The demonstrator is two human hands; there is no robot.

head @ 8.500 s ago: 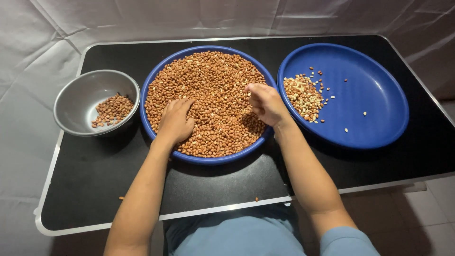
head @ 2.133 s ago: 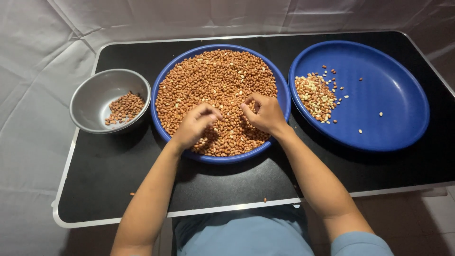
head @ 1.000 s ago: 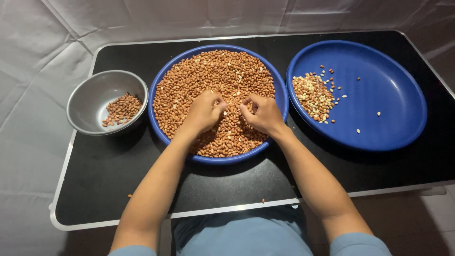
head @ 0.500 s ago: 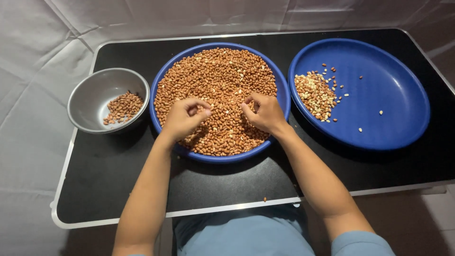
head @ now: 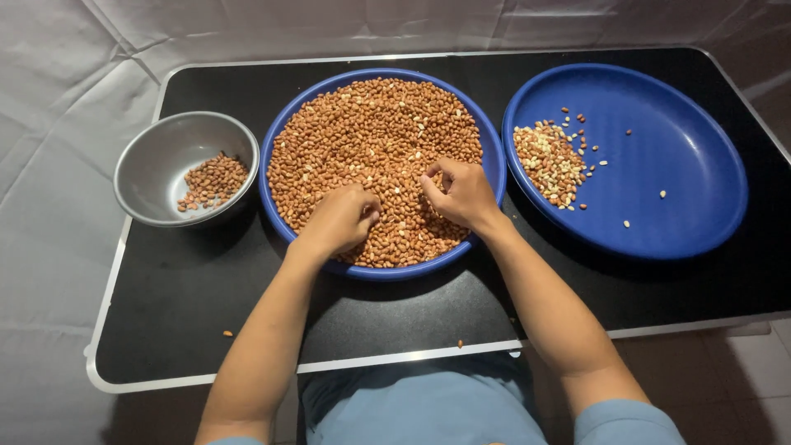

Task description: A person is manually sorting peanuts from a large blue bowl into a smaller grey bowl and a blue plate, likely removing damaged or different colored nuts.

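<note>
A round blue tray (head: 493, 156) in the middle of the black table (head: 206, 297) is full of reddish-brown peanuts (head: 371, 140). My left hand (head: 339, 219) rests knuckles-up on the near part of the pile, fingers curled into the nuts. My right hand (head: 461, 192) sits beside it to the right, fingertips pinched together on the nuts. Whether either hand holds any nuts is hidden by the fingers. A grey metal bowl (head: 165, 156) at the left holds a small heap of brown peanuts (head: 212, 180). A second blue tray (head: 684, 165) at the right carries a heap of pale peanuts (head: 548, 161).
A few loose nuts lie on the table near its front edge (head: 460, 343). White cloth (head: 58, 99) hangs behind and to the left of the table. My blue-clad lap (head: 428, 408) is below the front edge.
My left hand has slid toward the near edge of the pile and curled its fingers in. My right hand has stayed in place, picking at the nuts.
</note>
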